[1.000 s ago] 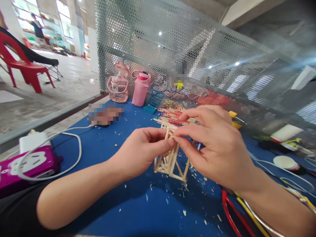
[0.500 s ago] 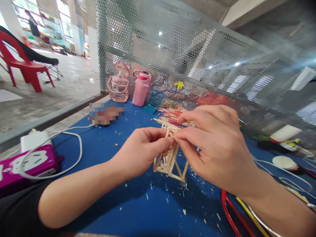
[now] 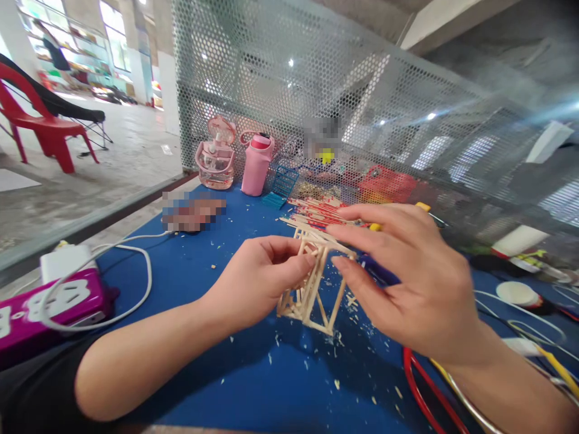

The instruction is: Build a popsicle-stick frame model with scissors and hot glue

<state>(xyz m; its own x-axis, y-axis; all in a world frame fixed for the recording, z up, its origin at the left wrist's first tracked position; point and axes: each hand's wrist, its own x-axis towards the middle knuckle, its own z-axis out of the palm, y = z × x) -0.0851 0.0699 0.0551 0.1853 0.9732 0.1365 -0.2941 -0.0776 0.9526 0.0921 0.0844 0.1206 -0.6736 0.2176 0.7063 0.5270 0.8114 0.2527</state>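
A small frame of pale wooden sticks (image 3: 312, 301) stands on the blue tabletop (image 3: 253, 386). My left hand (image 3: 262, 271) pinches its upper left part between thumb and fingers. On the other side, my right hand (image 3: 402, 271) is beside the top of the frame, thumb and fingers apart, with nothing seen between them. Its fingertips are close to the top stick; whether they touch it I cannot tell. Behind the frame lies a pile of red-tipped matchsticks (image 3: 316, 211). Pale splinters are scattered around the frame's base.
A clear pink-lidded bottle (image 3: 216, 160), a pink bottle (image 3: 257, 166) and a blue rack (image 3: 284, 184) stand along the perforated metal screen (image 3: 253, 72). At left are a purple power strip (image 3: 58, 307) and white cable (image 3: 149, 271). Red tubing (image 3: 414, 386) curves at lower right.
My right hand's thumb and fingers have parted and drawn slightly right, away from the stick frame's top. My left hand keeps its pinch. The view has shifted slightly.
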